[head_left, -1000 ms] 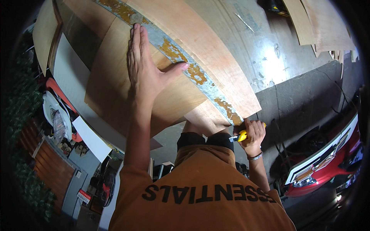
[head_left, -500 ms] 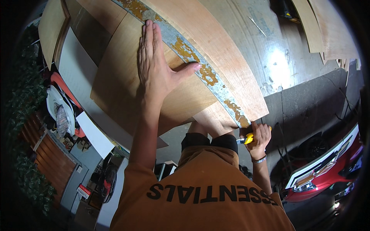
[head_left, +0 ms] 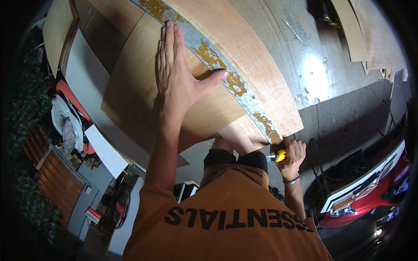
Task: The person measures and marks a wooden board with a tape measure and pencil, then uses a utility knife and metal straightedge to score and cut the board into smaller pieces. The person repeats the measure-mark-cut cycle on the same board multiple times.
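Note:
My left hand (head_left: 177, 85) lies flat, fingers together, on a thin plywood sheet (head_left: 139, 108), its thumb spread against a long rusty metal straightedge (head_left: 230, 80) that runs diagonally across the wood. My right hand (head_left: 294, 154) is closed around a yellow utility knife (head_left: 280, 155) at the near end of the straightedge, by the sheet's corner. A second strip of plywood (head_left: 257, 52) lies on the far side of the straightedge. My orange shirt (head_left: 226, 217) fills the lower middle of the view.
A red car (head_left: 370, 195) stands at the lower right on dark pavement. Wood offcuts (head_left: 361, 35) lie at the upper right on the pale concrete floor (head_left: 313, 65). At the left are a round power tool (head_left: 65, 126), a white board (head_left: 104, 150) and a wooden crate (head_left: 52, 174).
The view has drifted slightly, so both hands sit a little further right in the picture. The left hand stays pressed on the sheet and the right keeps the knife at the straightedge's near end.

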`<state>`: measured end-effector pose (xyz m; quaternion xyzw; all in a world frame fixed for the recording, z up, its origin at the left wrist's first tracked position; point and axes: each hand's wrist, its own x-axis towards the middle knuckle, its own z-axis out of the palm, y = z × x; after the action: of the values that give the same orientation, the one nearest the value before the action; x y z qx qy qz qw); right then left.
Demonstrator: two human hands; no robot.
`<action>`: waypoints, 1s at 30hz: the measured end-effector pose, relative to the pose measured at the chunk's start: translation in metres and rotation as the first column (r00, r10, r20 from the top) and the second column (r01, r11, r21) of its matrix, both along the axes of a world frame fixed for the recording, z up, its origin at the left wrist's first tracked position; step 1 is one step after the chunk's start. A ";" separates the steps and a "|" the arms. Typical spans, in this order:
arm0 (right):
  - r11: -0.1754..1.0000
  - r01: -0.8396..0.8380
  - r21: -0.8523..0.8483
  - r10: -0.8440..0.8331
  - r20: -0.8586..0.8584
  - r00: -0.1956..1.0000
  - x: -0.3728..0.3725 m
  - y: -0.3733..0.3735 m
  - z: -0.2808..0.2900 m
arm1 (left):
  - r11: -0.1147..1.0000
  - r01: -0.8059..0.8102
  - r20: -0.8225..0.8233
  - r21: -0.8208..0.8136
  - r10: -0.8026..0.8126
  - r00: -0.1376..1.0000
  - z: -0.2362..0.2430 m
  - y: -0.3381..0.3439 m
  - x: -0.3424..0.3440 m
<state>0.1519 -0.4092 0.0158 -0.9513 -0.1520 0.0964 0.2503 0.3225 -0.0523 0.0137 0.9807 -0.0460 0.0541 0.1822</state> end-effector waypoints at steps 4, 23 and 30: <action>0.981 0.152 0.118 -0.118 -0.255 0.960 0.003 -0.010 0.015 | 1.000 -0.010 0.007 -0.011 0.010 1.000 -0.001 -0.002 0.000; 0.740 0.478 0.473 -0.136 -0.591 0.795 0.090 0.034 0.090 | 0.989 -0.052 -0.044 -0.137 0.047 0.998 0.015 0.002 -0.003; 0.780 0.349 0.520 -0.020 -0.536 0.844 0.169 0.107 0.076 | 0.988 -0.150 -0.293 0.019 0.149 0.944 0.035 -0.012 -0.001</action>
<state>0.3206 -0.3022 0.0921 -0.7739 -0.0064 0.2616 0.5767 0.3219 -0.0647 0.0486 0.9782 0.0563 -0.0783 0.1839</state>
